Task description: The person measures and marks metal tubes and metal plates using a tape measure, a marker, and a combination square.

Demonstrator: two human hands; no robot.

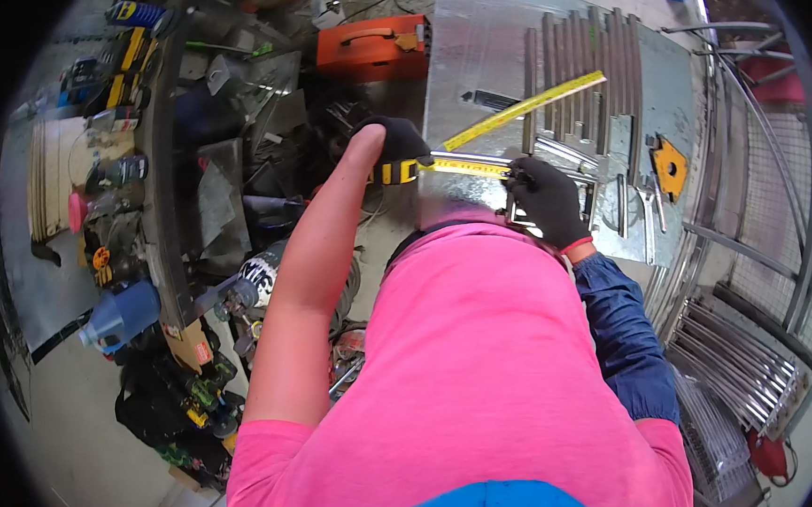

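My left hand (397, 144), in a black glove, is closed round a yellow and black tape measure (398, 172) at the left edge of the metal table (483, 33). The yellow blade (469, 167) stretches right, along a shiny metal tube (474, 157), to my right hand (549, 199). That hand wears a black glove too, and its fingers are closed at the blade's end by the tube; what exactly they pinch is hidden. Beyond the hands, a yellow ruler (524, 111) lies at a slant, partly over a row of metal bars (579, 68).
An orange toolbox (373, 48) stands left of the table. A yellow magnetic square (668, 168) lies at the table's right side, near short tubes (622, 203). Metal frames (755, 250) stand at the right. A shelf (163, 161) with tools runs along the left.
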